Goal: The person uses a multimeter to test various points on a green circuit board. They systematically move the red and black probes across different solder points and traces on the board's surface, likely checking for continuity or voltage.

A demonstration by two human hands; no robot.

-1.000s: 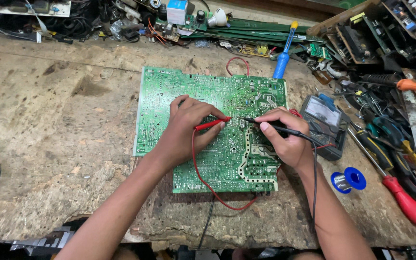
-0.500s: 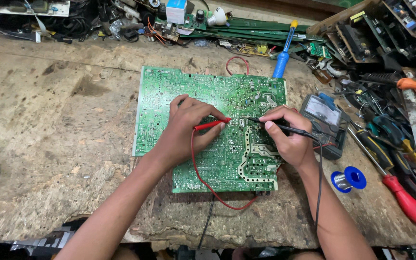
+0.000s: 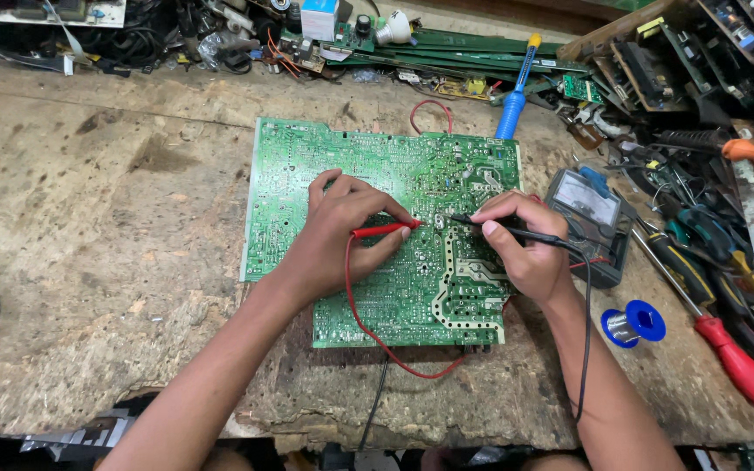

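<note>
1. Worn and stained, the wooden counter [image 3: 80, 262] fills the view, with loose cables and spare parts heaped along its far edge at 12 o'clock.
2. At the centre lies a green circuit board [image 3: 307, 174], solder side up and flat on the counter, with a red wire looping out from under its near edge at 6 o'clock.
3. On the board rests the left hand [image 3: 338, 235], fingers closed around a red probe [image 3: 384, 230] whose tip points toward 3 o'clock and touches the solder joints.
4. Just across from it, the right hand [image 3: 525, 249] pinches a black probe [image 3: 517, 232] like a pen, its tip pointing toward 9 o'clock and set on the board close to the red tip.
5. At 3 o'clock of the board, just beside the right hand, sits a grey meter [image 3: 591, 205]; its reading cannot be made out.
6. Further toward 3 o'clock lie a blue solder spool [image 3: 634, 323], a red-handled screwdriver [image 3: 739, 366] and a jumble of pliers.
7. Judging by this, both probes are already placed on the board and testing is under way; how many points remain unchecked cannot be told.
</note>
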